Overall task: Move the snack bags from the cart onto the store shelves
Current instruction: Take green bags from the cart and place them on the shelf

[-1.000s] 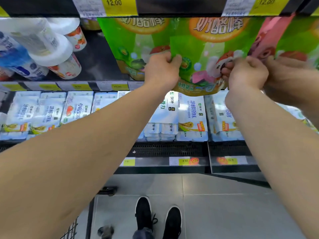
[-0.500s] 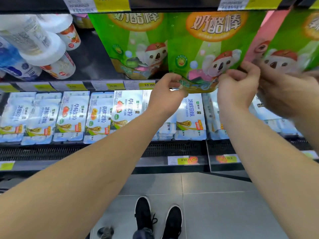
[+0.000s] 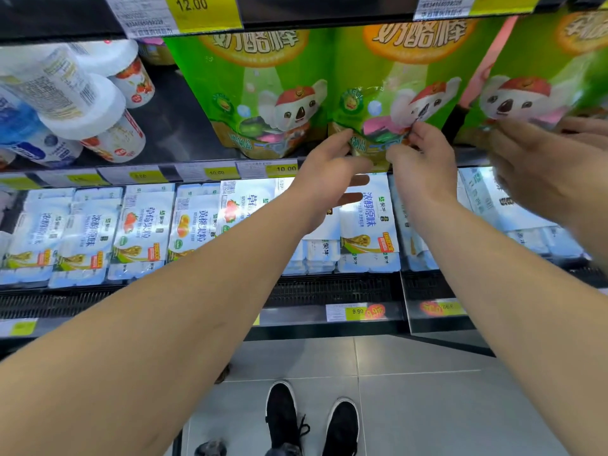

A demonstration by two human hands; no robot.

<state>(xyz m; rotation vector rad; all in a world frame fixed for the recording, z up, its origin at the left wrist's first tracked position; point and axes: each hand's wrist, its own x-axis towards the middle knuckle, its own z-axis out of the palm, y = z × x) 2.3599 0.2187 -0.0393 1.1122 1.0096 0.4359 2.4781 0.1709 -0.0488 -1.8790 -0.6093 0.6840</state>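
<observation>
Two bare hands adjust a green snack bag on a store shelf.

Two black shoes [image 3: 311, 419] stand on grey floor tiles nearest the viewer. Further out, the left hand [image 3: 324, 179] and the right hand [image 3: 422, 162] each pinch the bottom edge of the middle green snack bag [image 3: 388, 93], which stands upright on the shelf edge [image 3: 210, 171] between two matching bags. Another person's hand [image 3: 539, 166] touches the bag on the right. White yogurt packs [image 3: 141, 232] fill the shelf below.
</observation>
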